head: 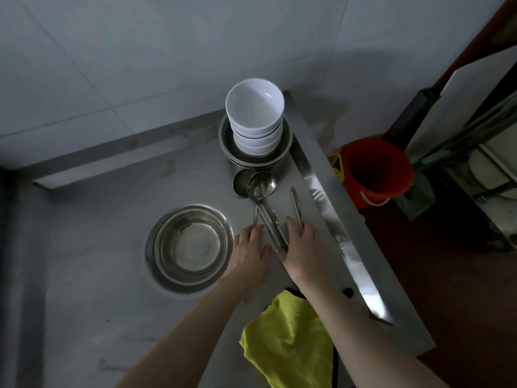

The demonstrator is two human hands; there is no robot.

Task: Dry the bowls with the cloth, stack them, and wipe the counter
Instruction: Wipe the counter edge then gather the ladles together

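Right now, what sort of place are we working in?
Likely a kitchen wash-up area: a stainless steel counter, stacked white round bowls in a round steel basin, and long-handled steel ladles.

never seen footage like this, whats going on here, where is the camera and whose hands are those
No machine here: a person wears one camera on the head, looking down at their own bare hands. The left hand rests open on the steel counter; the right hand lies over the long utensil handles, though a grip is unclear. Beyond them stand stacked white bowls in a steel basin, with ladles in front. A lone steel bowl sits left, and a yellow cloth lies unheld under the right forearm.
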